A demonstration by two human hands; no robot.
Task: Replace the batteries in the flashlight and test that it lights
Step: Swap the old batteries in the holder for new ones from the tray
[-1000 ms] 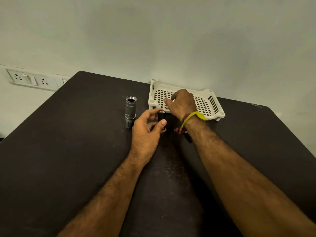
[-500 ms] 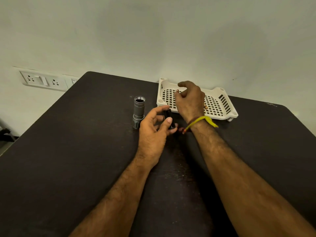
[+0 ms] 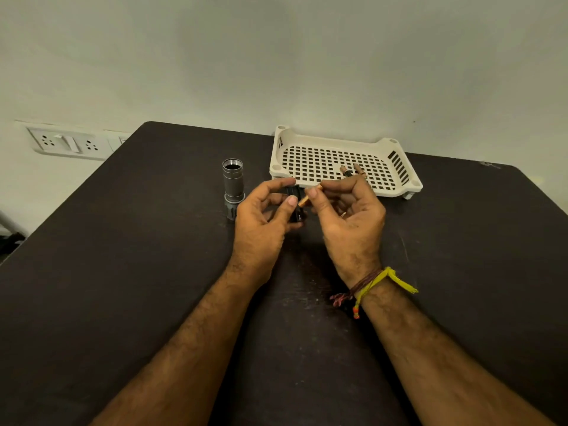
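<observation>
The grey flashlight body (image 3: 232, 186) stands upright on the dark table (image 3: 123, 272), open end up, just left of my hands. My left hand (image 3: 261, 222) grips a black battery holder (image 3: 295, 207) between thumb and fingers. My right hand (image 3: 347, 219) pinches a copper-topped battery (image 3: 309, 196) by its end, its tip touching the holder. Two more batteries (image 3: 350, 172) lie in the white perforated tray (image 3: 307, 139) behind my hands.
The tray sits at the table's far edge against the wall. A wall socket plate (image 3: 69, 144) is at the left, beyond the table's corner. A yellow and red thread band is on my right wrist (image 3: 372, 287).
My right hand has come back from the tray with a battery and turned palm-up beside the holder. My left hand has lifted the holder slightly toward it.
</observation>
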